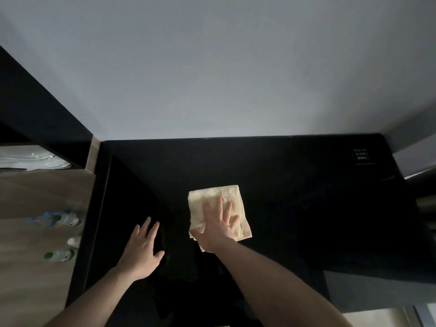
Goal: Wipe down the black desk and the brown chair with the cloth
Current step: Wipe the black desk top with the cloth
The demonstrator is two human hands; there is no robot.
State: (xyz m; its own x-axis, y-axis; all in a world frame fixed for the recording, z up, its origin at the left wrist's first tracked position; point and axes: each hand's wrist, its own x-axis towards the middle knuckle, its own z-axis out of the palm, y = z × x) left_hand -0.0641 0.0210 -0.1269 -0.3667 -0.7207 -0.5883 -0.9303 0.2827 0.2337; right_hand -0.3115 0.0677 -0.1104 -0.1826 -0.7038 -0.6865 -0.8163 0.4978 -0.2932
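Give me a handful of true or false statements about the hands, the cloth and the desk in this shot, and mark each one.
1. The right hand presses flat on the cloth. True.
2. The cloth is dark blue. False: it is pale yellow.
3. The left hand holds a bottle. False: it lies open on the black desk, holding nothing.
4. Bottles stand on the wooden surface left of the desk. True.
5. The cloth hangs over the desk's far edge. False: it lies on the desktop, well short of the wall.
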